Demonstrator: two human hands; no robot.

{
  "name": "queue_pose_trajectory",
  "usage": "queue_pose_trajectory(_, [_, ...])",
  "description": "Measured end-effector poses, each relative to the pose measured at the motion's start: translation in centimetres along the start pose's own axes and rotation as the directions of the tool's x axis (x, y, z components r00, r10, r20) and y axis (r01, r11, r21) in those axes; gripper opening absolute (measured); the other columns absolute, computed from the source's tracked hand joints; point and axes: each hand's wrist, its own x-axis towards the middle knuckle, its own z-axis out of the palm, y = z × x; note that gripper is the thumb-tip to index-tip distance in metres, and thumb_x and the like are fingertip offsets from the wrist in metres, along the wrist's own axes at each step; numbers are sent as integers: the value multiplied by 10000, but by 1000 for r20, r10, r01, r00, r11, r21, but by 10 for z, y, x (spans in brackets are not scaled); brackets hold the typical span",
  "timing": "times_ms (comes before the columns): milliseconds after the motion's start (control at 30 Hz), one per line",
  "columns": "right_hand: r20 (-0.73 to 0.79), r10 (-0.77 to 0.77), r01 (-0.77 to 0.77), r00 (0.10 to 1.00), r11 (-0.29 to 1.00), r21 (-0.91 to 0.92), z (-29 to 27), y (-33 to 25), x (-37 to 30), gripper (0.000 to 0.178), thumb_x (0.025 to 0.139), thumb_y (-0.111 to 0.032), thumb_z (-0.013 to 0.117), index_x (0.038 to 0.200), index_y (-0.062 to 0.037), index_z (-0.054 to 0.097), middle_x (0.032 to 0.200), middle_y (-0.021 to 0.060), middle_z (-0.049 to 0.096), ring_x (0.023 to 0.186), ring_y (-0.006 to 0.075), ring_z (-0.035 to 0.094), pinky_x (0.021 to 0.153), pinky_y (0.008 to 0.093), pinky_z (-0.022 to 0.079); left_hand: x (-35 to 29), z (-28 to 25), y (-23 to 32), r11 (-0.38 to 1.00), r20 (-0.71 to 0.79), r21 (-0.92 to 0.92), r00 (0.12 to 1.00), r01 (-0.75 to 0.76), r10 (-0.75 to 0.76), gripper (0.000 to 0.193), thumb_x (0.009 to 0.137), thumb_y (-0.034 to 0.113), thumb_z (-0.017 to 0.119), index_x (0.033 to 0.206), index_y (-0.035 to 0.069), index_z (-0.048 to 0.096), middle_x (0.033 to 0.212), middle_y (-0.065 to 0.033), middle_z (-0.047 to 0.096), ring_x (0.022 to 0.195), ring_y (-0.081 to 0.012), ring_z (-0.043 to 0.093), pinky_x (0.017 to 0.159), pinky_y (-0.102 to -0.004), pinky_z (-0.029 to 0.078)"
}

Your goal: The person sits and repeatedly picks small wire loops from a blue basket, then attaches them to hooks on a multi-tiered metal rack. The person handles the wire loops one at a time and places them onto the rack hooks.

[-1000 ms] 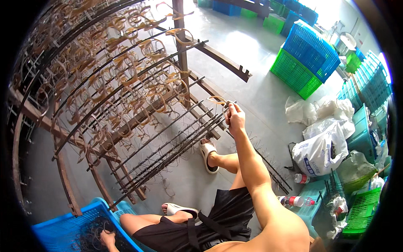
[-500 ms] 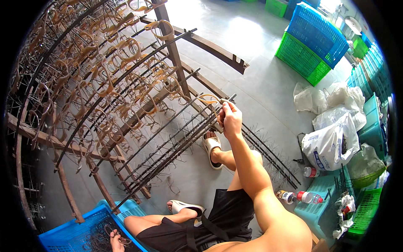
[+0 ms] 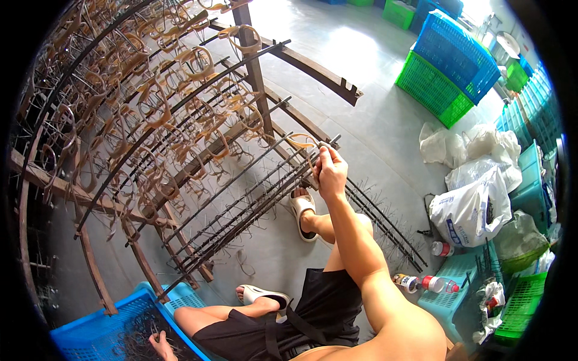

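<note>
My right hand (image 3: 330, 171) is raised at the end of a bundle of dark metal rods (image 3: 256, 207) with thin wire hooks along them. Its thumb and fingers are pinched together on a thin tan looped piece (image 3: 300, 141), beside the rod tips. Low at the left, my left hand (image 3: 161, 347) reaches into a blue plastic basket (image 3: 90, 322), touching a tangled pile of dark, thin looped pieces (image 3: 141, 328). Its visible fingers are apart, and I make out nothing held in them. Many similar tan loops (image 3: 156, 102) hang on the rack at the left.
The rack has brown metal bars (image 3: 253, 78) and a beam jutting right. Stacked blue and green crates (image 3: 442, 72) stand far right. White plastic bags (image 3: 472, 207), bottles (image 3: 442, 283) and a teal crate (image 3: 430, 301) line the right side. A thin looped piece (image 3: 243, 262) lies on the floor.
My left hand has shifted slightly left over the pile; the loop seen at its fingers before no longer shows there. My right hand keeps its pinch at the rod ends. The view has shifted slightly.
</note>
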Motion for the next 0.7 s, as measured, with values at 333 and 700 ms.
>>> queue_pose_trajectory(333, [61,25,-13,998,982,-190,-2,-6,-1,168,926,-179,537,971,-33,606,520,-47,429,373,42,373,324,207,268,-54,19,69,781,439,-510,890,361,-124,347,769,62,538,1116,70,534,772,-23,499,601,-130,477,485,-258,426])
queue_pose_trajectory(700, [185,-135,223,973,749,-624,4,-3,-3,213,904,-194,576,1047,-52,645,596,-52,480,500,21,396,432,205,337,-45,9,44,733,499,-601,866,320,32,357,851,69,498,1205,19,485,860,-39,516,691,-139,498,684,-259,468])
